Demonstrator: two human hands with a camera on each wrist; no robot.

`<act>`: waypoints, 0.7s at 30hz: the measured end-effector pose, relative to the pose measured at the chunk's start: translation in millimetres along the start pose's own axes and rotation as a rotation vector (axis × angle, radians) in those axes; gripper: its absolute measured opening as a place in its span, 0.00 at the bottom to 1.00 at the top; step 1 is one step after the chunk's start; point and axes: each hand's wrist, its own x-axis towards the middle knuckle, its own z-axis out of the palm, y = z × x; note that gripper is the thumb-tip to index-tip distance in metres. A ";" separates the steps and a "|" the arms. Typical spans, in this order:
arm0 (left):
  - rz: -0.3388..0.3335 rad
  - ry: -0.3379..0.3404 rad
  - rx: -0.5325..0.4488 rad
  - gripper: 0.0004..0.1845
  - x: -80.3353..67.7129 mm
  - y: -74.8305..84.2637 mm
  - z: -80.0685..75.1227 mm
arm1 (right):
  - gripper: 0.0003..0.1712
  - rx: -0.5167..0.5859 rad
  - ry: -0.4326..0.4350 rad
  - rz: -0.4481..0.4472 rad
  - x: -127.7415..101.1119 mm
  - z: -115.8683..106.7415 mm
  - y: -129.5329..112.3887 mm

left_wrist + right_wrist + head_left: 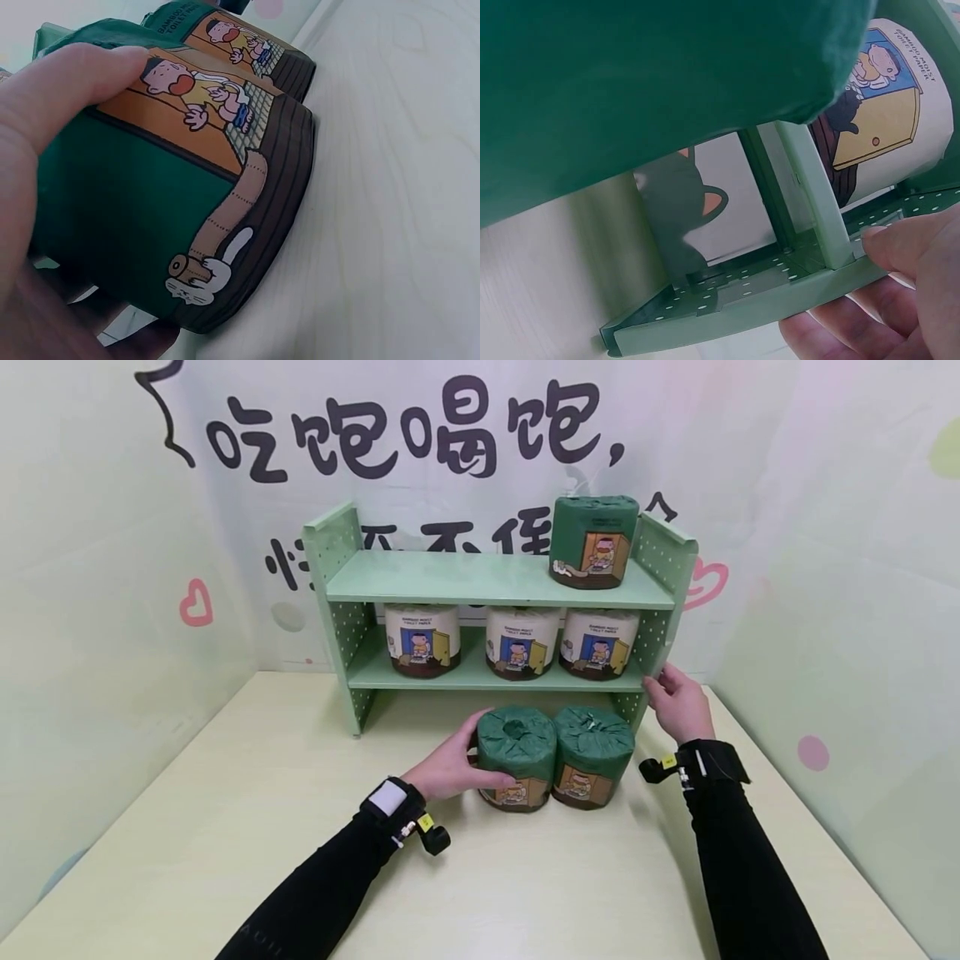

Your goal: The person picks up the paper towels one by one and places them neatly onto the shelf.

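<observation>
Two green-wrapped toilet paper rolls stand side by side on the table in front of a green shelf rack [352, 577]. My left hand [450, 767] grips the left green roll [516, 758], thumb over its front; the same left green roll [165, 202] fills the left wrist view. The right green roll [592, 756] touches it. My right hand [677, 700] holds the rack's right side panel [663, 610]; its fingers [907, 247] curl round the rack's right side panel [765, 300]. A third green roll [595, 541] stands on the top shelf.
Three white-wrapped rolls [517, 642] line the rack's middle shelf [465, 677]. A white roll [889, 112] shows in the right wrist view. Printed backdrop walls enclose the pale table [225, 827] on three sides. The top shelf's left part is bare.
</observation>
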 end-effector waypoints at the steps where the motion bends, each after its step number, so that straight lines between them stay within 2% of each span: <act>1: 0.000 0.001 0.004 0.64 0.1 -0.2 0.1 | 0.32 0.000 -0.001 0.000 -0.1 0.0 -0.2; 12: -0.014 -0.001 0.002 0.65 -0.4 0.0 0.4 | 0.32 -0.019 0.005 -0.006 0.7 1.0 1.9; 21: -0.039 0.042 0.028 0.66 -1.1 3.8 1.1 | 0.32 -0.021 0.005 0.000 -0.1 1.2 -0.7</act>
